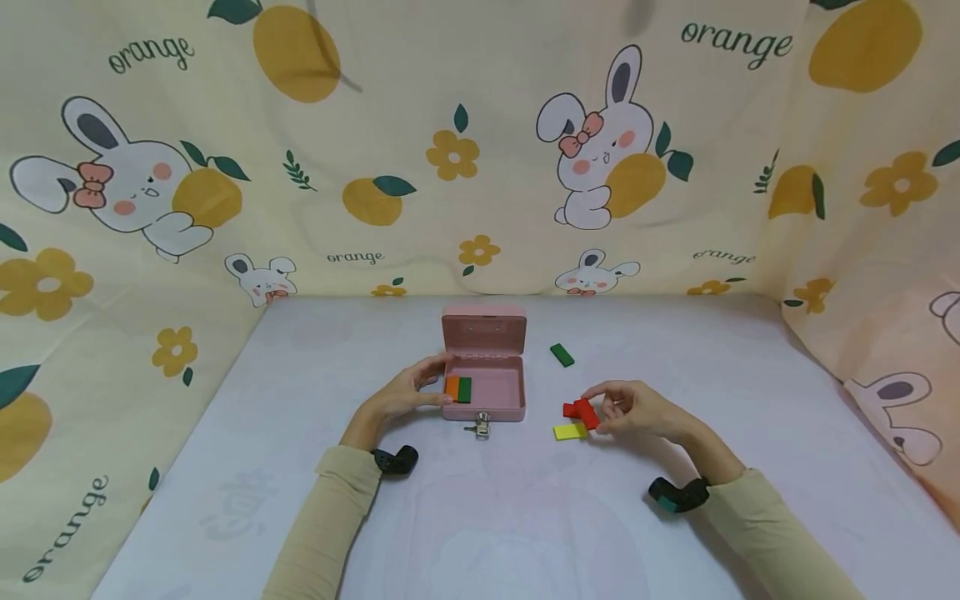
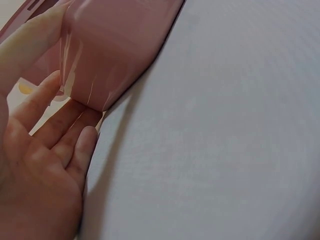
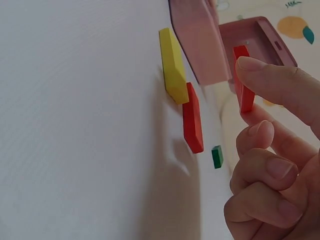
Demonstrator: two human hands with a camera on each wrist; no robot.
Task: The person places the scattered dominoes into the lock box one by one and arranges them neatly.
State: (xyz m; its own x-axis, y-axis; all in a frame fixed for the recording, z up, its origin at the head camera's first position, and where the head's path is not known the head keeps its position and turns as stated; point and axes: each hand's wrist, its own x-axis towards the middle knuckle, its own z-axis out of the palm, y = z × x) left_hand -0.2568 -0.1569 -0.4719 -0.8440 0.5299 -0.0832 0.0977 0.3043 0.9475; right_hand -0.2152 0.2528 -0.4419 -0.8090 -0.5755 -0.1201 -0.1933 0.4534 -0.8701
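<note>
Bunny-and-orange printed fabric (image 1: 495, 200) backs a whitish tabletop (image 1: 450, 517). The left hand (image 1: 405, 391), thumb and fingers apart, grips the left side of an open pink cash box (image 1: 507, 413); right of it, the right hand (image 1: 641, 408) pinches a red block (image 1: 587, 414) between thumb and forefinger, near a yellow block (image 1: 567, 432).

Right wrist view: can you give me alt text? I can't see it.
The right hand pinches a red block. On the white table are a yellow block, a second red block and a green block, with an open pink box behind.
</note>
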